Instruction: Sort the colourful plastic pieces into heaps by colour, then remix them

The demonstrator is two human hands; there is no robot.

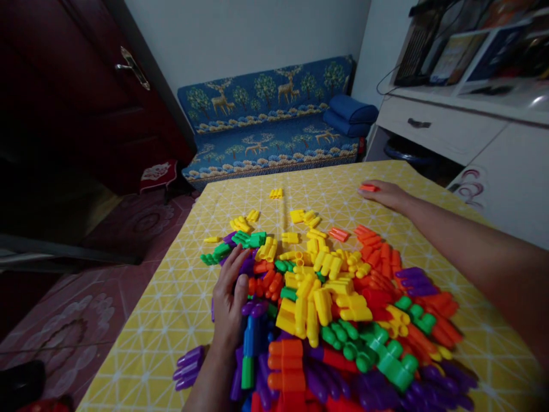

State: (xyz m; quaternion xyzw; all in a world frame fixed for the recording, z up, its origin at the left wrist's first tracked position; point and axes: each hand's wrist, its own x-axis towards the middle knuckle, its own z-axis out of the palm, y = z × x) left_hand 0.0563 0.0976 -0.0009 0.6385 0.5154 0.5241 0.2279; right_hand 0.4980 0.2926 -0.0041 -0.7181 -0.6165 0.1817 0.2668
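Observation:
A large heap of plastic bullet-shaped building blocks [306,303] in yellow, orange, green, purple and blue covers the near half of the table. My left hand [229,289] lies on the heap's left side, fingers stretched out, beside green blocks [251,239] and purple ones. It grips nothing that I can see. Out at the far right of the table, my right hand [388,195] pinches an orange block [369,187] near the tabletop. Between that hand and the heap lies a loose orange block [339,234]. A yellow block [276,194] sits apart at the far middle.
A yellow patterned cloth [171,297] covers the table. Beyond it stands a blue sofa [274,123] with deer and trees. A white cabinet [450,129] is at right, a dark red door [86,86] at left, and a small red stool [158,174] near the door.

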